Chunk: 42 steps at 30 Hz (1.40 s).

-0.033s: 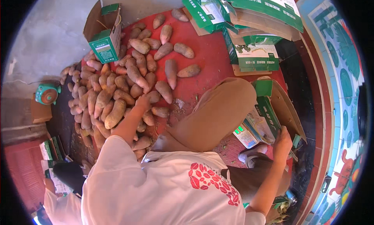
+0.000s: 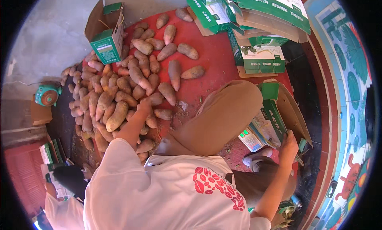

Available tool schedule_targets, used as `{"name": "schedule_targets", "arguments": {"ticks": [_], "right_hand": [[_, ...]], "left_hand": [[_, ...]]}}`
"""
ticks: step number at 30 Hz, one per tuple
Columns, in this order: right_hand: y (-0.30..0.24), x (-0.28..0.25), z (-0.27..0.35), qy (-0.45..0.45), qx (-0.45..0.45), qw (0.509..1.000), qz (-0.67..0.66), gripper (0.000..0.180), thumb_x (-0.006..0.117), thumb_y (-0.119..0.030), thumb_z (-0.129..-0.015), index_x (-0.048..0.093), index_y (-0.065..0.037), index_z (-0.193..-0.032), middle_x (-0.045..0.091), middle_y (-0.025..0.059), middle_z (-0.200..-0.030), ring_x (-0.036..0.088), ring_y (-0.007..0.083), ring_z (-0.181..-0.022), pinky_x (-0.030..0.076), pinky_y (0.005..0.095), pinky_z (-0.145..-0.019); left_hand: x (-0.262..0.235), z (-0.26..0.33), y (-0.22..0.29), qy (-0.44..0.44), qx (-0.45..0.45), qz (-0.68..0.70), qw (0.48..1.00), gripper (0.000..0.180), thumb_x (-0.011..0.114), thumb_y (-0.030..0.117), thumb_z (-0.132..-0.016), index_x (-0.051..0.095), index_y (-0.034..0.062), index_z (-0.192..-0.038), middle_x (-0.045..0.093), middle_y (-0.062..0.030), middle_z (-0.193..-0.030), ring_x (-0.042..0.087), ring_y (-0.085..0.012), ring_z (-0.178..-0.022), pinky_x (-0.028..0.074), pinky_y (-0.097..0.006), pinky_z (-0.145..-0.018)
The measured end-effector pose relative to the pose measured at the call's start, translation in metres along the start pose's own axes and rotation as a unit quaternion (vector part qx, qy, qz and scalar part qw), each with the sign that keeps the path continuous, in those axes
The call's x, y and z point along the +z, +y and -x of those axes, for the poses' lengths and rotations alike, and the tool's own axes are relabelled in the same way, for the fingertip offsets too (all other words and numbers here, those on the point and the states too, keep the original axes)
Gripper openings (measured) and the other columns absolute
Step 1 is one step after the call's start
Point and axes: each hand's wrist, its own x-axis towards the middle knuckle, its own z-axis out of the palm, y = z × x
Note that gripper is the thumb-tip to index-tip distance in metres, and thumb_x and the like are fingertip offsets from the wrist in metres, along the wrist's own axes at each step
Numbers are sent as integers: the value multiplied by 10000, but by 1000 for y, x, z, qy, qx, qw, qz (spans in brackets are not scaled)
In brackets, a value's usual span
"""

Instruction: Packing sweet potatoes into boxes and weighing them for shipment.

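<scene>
A large heap of sweet potatoes [image 2: 117, 116] lies to the left on a red sheet [image 2: 215, 46]. My left hand [image 2: 145, 105] is at the heap's right edge, its fingers closed around a brownish sweet potato [image 2: 156, 98]; the fingertips are mostly hidden. On the right, my right hand [image 2: 289, 145] grips the near edge of an open green and white cardboard box [image 2: 274, 114]. The box stands tilted beside my bent knee, and its inside is largely out of sight. Partly beneath it shows a digital scale [image 2: 251, 141] with a lit green display.
An open green carton [image 2: 106, 46] stands behind the heap. Stacked flattened cartons [image 2: 262, 56] lie at the far right, near a tiled ledge [image 2: 324, 90]. A green round device [image 2: 48, 95] sits at the left wall. Another person's sleeve [image 2: 63, 212] shows at lower left.
My left hand has shifted very slightly toward me and left. My right hand stays on the box edge.
</scene>
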Motion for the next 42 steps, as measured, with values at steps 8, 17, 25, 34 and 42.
{"name": "schedule_targets", "arguments": {"ticks": [8, 17, 25, 34, 42], "right_hand": [[0, 3, -1, -12, 28, 1000, 1, 118, 529, -69, -835, 540, -29, -945, 599, 190, -819, 588, 370, -747, 470, 430, -627], [-1, 0, 2, -15, 21, 999, 21, 92, 518, -78, -845, 526, -31, -924, 594, 189, -798, 579, 382, -715, 458, 440, -593], [-65, -29, -11, 111, -48, 993, 4, 274, 567, -54, -794, 534, -20, -1064, 575, 183, -982, 548, 365, -900, 442, 444, -777], [-173, 57, -62, -109, -79, 941, -310, 210, 577, -5, -748, 574, 1, -959, 584, 205, -928, 570, 381, -863, 461, 396, -746], [-197, 208, -138, -248, -38, 889, -382, 175, 536, -115, -821, 596, -12, -949, 597, 206, -955, 571, 385, -897, 461, 401, -772]], "left_hand": [[48, 11, -3, -86, -114, -81, 986, 608, 591, 158, -777, 360, 180, -1339, 313, -88, -1387, 294, -268, -1287, 301, -477, -1008], [31, -33, 77, 76, 62, -24, 995, 514, 602, 148, -732, 444, 139, -1221, 391, -113, -1294, 337, -290, -1249, 304, -451, -1003], [-13, -74, 61, 113, -2, 34, 993, 560, 670, 208, -694, 441, 126, -1199, 430, -94, -1249, 351, -262, -1244, 348, -408, -981], [-58, -106, 15, 161, -88, 126, 975, 566, 669, 265, -726, 428, 120, -1216, 402, -100, -1290, 353, -270, -1239, 357, -411, -975], [-97, -199, 1, 232, -59, 118, 964, 569, 681, 258, -712, 431, 119, -1204, 418, -119, -1263, 397, -308, -1186, 366, -411, -965]]}}
